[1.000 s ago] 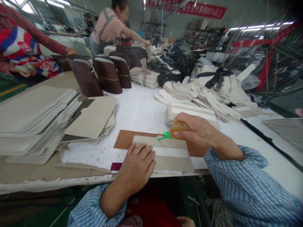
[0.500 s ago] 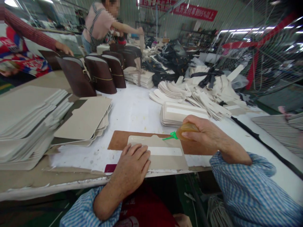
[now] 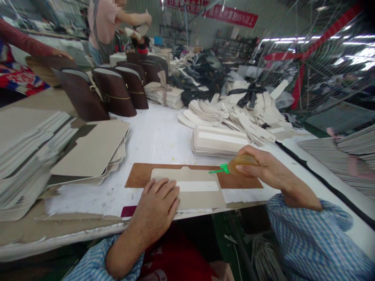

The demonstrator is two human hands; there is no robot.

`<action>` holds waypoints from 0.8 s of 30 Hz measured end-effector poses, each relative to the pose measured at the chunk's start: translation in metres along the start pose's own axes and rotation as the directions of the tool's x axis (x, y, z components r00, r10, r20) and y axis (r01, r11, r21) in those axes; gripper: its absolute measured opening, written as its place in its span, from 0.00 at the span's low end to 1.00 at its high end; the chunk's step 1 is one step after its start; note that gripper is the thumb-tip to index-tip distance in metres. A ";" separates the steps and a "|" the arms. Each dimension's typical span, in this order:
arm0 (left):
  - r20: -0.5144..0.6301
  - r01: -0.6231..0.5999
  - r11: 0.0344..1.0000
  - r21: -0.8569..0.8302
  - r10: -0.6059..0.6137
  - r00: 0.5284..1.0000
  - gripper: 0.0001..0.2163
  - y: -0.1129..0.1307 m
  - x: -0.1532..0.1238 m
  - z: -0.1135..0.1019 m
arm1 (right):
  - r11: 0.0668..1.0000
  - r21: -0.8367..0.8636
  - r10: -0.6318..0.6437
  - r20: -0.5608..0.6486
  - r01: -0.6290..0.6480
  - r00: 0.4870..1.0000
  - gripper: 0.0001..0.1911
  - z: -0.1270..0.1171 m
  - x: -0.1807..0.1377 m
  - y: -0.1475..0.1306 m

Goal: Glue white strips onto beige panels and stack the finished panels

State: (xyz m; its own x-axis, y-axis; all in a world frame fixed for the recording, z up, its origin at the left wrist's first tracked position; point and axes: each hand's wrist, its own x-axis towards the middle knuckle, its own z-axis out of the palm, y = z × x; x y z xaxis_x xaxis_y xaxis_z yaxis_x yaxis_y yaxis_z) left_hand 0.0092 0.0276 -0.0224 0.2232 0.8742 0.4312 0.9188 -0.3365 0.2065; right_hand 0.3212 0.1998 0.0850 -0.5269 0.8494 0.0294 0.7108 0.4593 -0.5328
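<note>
My left hand (image 3: pixel 155 205) lies flat, fingers stretched out, on the left end of a beige card piece with a white strip (image 3: pixel 195 188). That piece rests on a brown board (image 3: pixel 137 175) near the table's front edge. My right hand (image 3: pixel 263 166) is closed round an amber glue bottle with a green nozzle (image 3: pixel 233 167). The nozzle tip points left, just over the card piece's upper right corner.
Stacks of beige card panels (image 3: pixel 88 152) lie at the left. A stack of striped pieces (image 3: pixel 219 140) sits behind the bottle. Dark brown bags (image 3: pixel 114 89) stand at the back, with heaps of cut pieces (image 3: pixel 249 117) to the right. Two other people work at the far left.
My right hand has carried the glue bottle to the right along the card's top edge. The left hand stays pressed on the card. The person at the back has drawn an arm in.
</note>
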 end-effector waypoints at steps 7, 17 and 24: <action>0.003 -0.004 1.000 0.011 0.004 1.000 0.13 -0.001 0.000 0.000 | 0.994 0.105 0.042 -0.060 -0.035 0.997 0.17 0.002 -0.012 0.030; -0.068 -0.002 0.999 0.036 0.004 0.998 0.13 -0.004 -0.003 0.003 | 0.907 0.411 0.175 -0.172 -0.091 0.969 0.24 0.036 -0.023 0.043; -0.243 -0.263 0.878 0.401 0.378 0.893 0.08 -0.047 -0.007 0.040 | 0.362 0.930 0.503 -0.246 0.057 0.829 0.31 0.072 -0.011 0.075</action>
State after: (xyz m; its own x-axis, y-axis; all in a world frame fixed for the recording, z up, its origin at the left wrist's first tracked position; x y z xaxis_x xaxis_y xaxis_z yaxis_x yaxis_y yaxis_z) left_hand -0.0228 0.0509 -0.0701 0.4681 0.5687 0.6764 0.8782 -0.3847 -0.2843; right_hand 0.3463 0.2056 -0.0163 0.0353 0.9988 -0.0353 -0.2059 -0.0273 -0.9782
